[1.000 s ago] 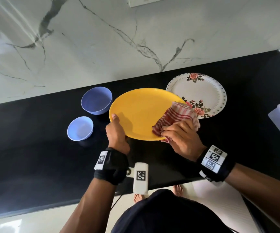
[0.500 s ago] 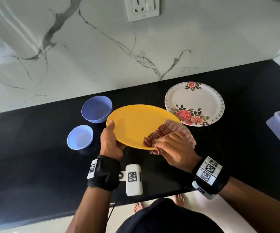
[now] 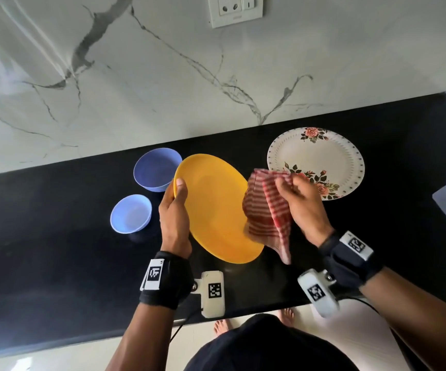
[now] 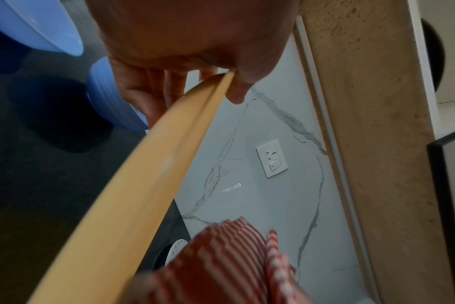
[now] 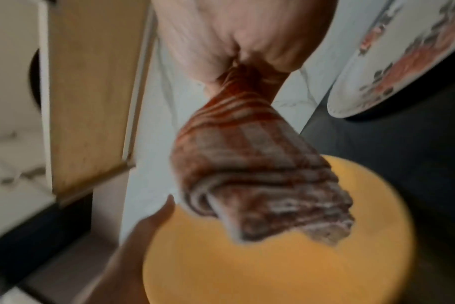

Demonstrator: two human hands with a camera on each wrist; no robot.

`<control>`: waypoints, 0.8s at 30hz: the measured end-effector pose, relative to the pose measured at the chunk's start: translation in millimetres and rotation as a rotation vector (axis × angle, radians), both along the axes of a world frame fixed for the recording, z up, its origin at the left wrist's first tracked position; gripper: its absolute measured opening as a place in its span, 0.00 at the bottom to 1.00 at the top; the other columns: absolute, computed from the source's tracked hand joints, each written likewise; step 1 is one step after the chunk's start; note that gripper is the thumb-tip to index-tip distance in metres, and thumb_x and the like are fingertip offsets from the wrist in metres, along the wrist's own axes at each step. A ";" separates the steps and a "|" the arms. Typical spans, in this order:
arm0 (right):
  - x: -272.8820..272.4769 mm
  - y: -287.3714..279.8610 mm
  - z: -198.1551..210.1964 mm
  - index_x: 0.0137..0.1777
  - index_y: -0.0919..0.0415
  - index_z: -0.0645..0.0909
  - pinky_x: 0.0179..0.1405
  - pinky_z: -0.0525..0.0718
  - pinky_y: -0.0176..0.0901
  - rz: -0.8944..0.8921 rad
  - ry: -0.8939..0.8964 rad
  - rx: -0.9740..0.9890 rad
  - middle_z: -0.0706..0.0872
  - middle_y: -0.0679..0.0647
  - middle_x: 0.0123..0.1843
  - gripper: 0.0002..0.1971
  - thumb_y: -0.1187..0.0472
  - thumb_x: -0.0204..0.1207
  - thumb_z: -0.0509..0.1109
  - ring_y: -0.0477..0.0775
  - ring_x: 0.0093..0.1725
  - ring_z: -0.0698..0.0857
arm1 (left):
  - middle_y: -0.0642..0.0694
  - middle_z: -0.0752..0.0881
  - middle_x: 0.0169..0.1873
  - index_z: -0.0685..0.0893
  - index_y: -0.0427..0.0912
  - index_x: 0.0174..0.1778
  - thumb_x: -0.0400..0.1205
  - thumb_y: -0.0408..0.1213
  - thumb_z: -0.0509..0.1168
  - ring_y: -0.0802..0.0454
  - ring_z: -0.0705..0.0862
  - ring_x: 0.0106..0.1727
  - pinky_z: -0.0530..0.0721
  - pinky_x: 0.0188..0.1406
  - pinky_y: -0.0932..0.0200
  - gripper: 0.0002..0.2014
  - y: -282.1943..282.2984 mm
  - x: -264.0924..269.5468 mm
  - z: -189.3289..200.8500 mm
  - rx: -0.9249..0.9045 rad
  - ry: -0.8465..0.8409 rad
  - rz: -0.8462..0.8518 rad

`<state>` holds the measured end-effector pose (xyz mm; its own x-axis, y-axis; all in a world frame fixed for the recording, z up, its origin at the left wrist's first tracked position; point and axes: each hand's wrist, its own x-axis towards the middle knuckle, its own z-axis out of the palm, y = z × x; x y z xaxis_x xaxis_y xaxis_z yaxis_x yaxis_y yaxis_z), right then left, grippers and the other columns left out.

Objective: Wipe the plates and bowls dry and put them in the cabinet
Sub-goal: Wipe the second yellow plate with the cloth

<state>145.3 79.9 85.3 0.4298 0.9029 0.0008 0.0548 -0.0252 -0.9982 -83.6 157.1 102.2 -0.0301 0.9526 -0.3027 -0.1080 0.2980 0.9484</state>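
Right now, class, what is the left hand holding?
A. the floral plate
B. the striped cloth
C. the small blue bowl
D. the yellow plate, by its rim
D: the left hand grips the yellow plate at its rim, thumb on the upper face, while the right hand holds the cloth.
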 end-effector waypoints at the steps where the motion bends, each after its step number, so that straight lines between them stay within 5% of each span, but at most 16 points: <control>1: -1.6 9.9 3.6 0.54 0.52 0.88 0.55 0.91 0.54 -0.050 0.117 -0.020 0.94 0.47 0.48 0.08 0.53 0.86 0.68 0.50 0.49 0.93 | 0.58 0.89 0.69 0.87 0.64 0.70 0.87 0.63 0.63 0.49 0.85 0.73 0.80 0.77 0.35 0.18 -2.0 2.2 1.4 0.008 -0.005 -0.013; 5: -16.3 45.2 16.7 0.66 0.62 0.85 0.55 0.91 0.57 -0.062 0.574 -0.029 0.93 0.59 0.57 0.16 0.53 0.88 0.65 0.60 0.55 0.92 | 0.57 0.88 0.71 0.84 0.60 0.76 0.79 0.71 0.66 0.50 0.84 0.75 0.78 0.79 0.35 0.32 -8.4 8.1 1.4 0.030 -0.030 -0.070; 10: -51.0 70.9 28.1 0.62 0.59 0.84 0.49 0.89 0.45 0.089 0.669 -0.018 0.94 0.54 0.51 0.17 0.50 0.91 0.58 0.52 0.52 0.92 | 0.52 0.91 0.67 0.82 0.54 0.78 0.90 0.60 0.59 0.50 0.89 0.69 0.82 0.76 0.37 0.24 -16.6 16.5 7.9 0.053 -0.099 -0.137; 12: -62.8 77.0 28.9 0.69 0.63 0.83 0.52 0.89 0.42 0.156 0.659 -0.004 0.92 0.57 0.59 0.21 0.50 0.92 0.56 0.52 0.57 0.91 | 0.49 0.90 0.69 0.82 0.54 0.78 0.88 0.63 0.60 0.47 0.87 0.72 0.80 0.77 0.35 0.27 -19.3 17.7 9.2 0.068 -0.120 -0.166; 15: -75.0 78.8 24.6 0.72 0.63 0.81 0.65 0.85 0.46 0.344 0.518 0.028 0.90 0.57 0.65 0.22 0.49 0.90 0.58 0.54 0.64 0.88 | 0.53 0.87 0.73 0.82 0.57 0.79 0.85 0.69 0.61 0.52 0.83 0.77 0.76 0.81 0.38 0.30 -21.0 17.7 6.7 0.110 -0.105 -0.203; 17: -84.2 79.1 15.7 0.76 0.60 0.79 0.70 0.80 0.42 0.431 0.231 0.030 0.87 0.53 0.69 0.19 0.55 0.92 0.57 0.48 0.68 0.85 | 0.59 0.88 0.71 0.82 0.60 0.77 0.87 0.66 0.56 0.60 0.82 0.76 0.75 0.82 0.43 0.26 -22.0 19.2 4.5 0.127 -0.075 -0.188; 19: -93.9 80.3 0.3 0.89 0.55 0.60 0.84 0.67 0.45 0.495 -0.074 0.053 0.69 0.55 0.86 0.26 0.57 0.93 0.56 0.48 0.84 0.69 | 0.58 0.88 0.70 0.83 0.59 0.77 0.88 0.65 0.53 0.60 0.83 0.75 0.76 0.82 0.44 0.26 -22.3 21.7 3.8 0.096 -0.092 -0.190; 21: -99.6 79.8 -11.1 0.91 0.47 0.40 0.90 0.55 0.54 0.519 -0.224 0.016 0.50 0.51 0.92 0.34 0.51 0.92 0.55 0.49 0.90 0.52 | 0.55 0.89 0.69 0.84 0.61 0.75 0.90 0.65 0.51 0.58 0.85 0.73 0.79 0.81 0.45 0.25 -22.6 22.8 4.2 0.044 -0.090 -0.190; 24: -99.6 75.8 -13.3 0.91 0.47 0.45 0.88 0.62 0.57 0.559 -0.233 -0.044 0.57 0.51 0.90 0.32 0.47 0.92 0.53 0.50 0.88 0.59 | 0.53 0.91 0.66 0.85 0.62 0.73 0.89 0.69 0.45 0.55 0.87 0.70 0.81 0.78 0.45 0.30 -20.0 20.5 5.0 -0.028 -0.053 -0.154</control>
